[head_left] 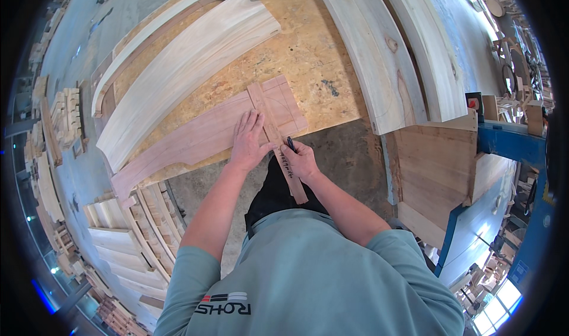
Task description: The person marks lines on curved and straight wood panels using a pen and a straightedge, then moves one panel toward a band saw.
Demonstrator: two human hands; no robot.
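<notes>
Head view showed marking work partly done: pencil lines and a curve already crossed the reddish board [207, 136], while the line beside the narrow wooden strip [278, 140] looked unfinished near the hands. The left hand [248, 140] lay open and flat, fingers spread, pressing on the board and against the strip's left edge. The right hand [302, 160] was closed around a dark pen [290, 144], its tip meeting the strip's right edge just ahead of the knuckles. The strip ran from under the hands forward across the board and back over the surface's [308, 51] near edge. Beyond the left hand lay pale curved boards [184, 69]; beyond the right hand, two more wide curved planks [379, 51]. Stacked curved pieces [127, 241] sat low to the left.
</notes>
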